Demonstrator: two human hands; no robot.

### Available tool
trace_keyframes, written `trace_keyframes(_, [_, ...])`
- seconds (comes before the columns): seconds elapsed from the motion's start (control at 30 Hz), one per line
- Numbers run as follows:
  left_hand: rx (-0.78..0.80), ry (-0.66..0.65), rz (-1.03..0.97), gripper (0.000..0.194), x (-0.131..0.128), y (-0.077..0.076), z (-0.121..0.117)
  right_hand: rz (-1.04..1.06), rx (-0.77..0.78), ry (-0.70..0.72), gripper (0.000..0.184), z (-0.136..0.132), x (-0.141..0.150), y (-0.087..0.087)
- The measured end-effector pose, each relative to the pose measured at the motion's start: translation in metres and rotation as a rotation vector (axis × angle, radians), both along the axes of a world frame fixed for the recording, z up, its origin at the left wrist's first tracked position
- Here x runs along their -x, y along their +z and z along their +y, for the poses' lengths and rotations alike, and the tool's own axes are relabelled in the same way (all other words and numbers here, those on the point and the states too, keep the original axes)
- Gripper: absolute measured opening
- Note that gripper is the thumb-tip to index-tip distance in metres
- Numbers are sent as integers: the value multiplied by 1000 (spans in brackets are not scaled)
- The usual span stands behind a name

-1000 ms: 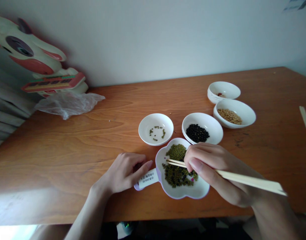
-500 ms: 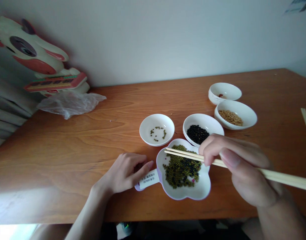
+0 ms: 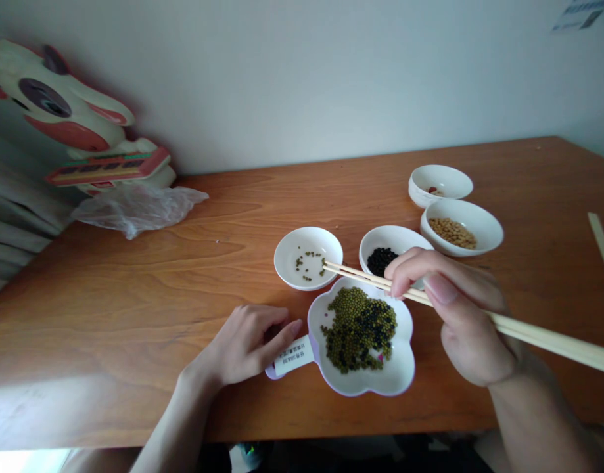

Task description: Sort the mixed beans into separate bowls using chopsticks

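A pair of wooden chopsticks (image 3: 357, 274) is held in my right hand (image 3: 457, 309), fingers closed round them. Their tips reach the right inner side of a white bowl (image 3: 283, 258) with a scattering of green mung beans (image 3: 307, 278); whether they pinch a bean is too small to tell. Nearer me lies a flower-shaped white dish (image 3: 403, 368) with a purple rim, holding mixed green and black beans (image 3: 361, 328). My left hand (image 3: 250, 345) is closed on its labelled handle (image 3: 296, 353). Partly behind my right hand stands a bowl of black beans (image 3: 380, 261).
A bowl of pale yellow beans (image 3: 452, 232) and a bowl with a few reddish pieces (image 3: 440, 180) stand back right. Another wooden stick (image 3: 602, 246) lies at the right edge. A cow toy with a keyboard (image 3: 99, 131) and a clear plastic bag (image 3: 139, 207) are back left.
The chopstick tips have moved from above the flower-shaped dish up to the bowl with few green beans. My right hand shifted slightly left and up; my left hand stays on the handle.
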State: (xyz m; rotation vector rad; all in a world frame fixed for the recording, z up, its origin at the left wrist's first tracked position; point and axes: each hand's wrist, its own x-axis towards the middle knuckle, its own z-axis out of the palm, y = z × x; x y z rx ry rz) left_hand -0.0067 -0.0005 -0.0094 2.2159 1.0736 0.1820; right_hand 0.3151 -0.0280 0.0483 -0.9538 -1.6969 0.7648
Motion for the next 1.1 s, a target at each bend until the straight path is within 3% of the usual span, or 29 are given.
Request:
trace_keyframes(0.17, [14, -3, 7, 46, 0, 1, 0, -34, 108, -3, 38, -10, -10, 2])
trace_keyframes(0.37, [20, 3, 14, 47, -1, 3, 0, -169, 153, 148, 38, -13, -22, 4])
trace_keyframes(0.6, [37, 4, 23, 49, -1, 3, 1, -383, 189, 217, 42, -13, -12, 13])
trace_keyframes(1.1, [8, -7, 14, 47, -3, 6, 0, -434, 166, 276, 36, -10, 0, 11])
